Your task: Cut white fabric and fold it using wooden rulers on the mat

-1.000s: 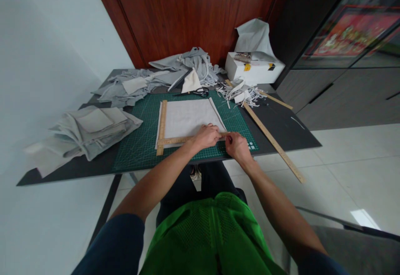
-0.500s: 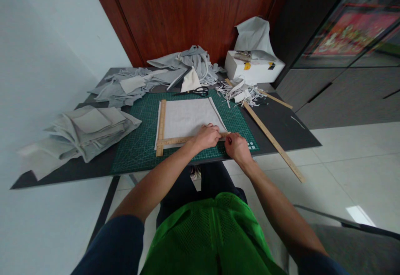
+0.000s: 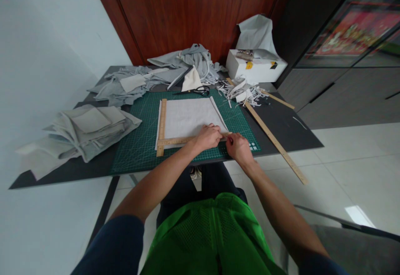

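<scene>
A pale grey-white cloth (image 3: pixel 190 116) lies flat on the green cutting mat (image 3: pixel 137 131), its right edge folded over in a narrow strip. One wooden ruler (image 3: pixel 161 121) lies upright along its left side. A second wooden ruler (image 3: pixel 175 141) runs along the near edge, overlapping the first at the corner. My left hand (image 3: pixel 208 136) rests over this near ruler with bent fingers closed on its right part. Beside it, my right hand (image 3: pixel 239 146) pinches the cloth's near right corner by the ruler's end. The fingertips partly hide the cloth there.
Black scissors (image 3: pixel 196 91) lie behind the cloth. Folded grey fabric (image 3: pixel 93 127) sits at left, with a fabric heap (image 3: pixel 121 85) behind. Thin offcuts (image 3: pixel 240 93) cover part of a long wooden stick (image 3: pixel 275 141) overhanging the table's front edge. A white box (image 3: pixel 256 68) stands back right.
Both hands stay at the near right corner, with only slight finger movement. The view has shifted very slightly.
</scene>
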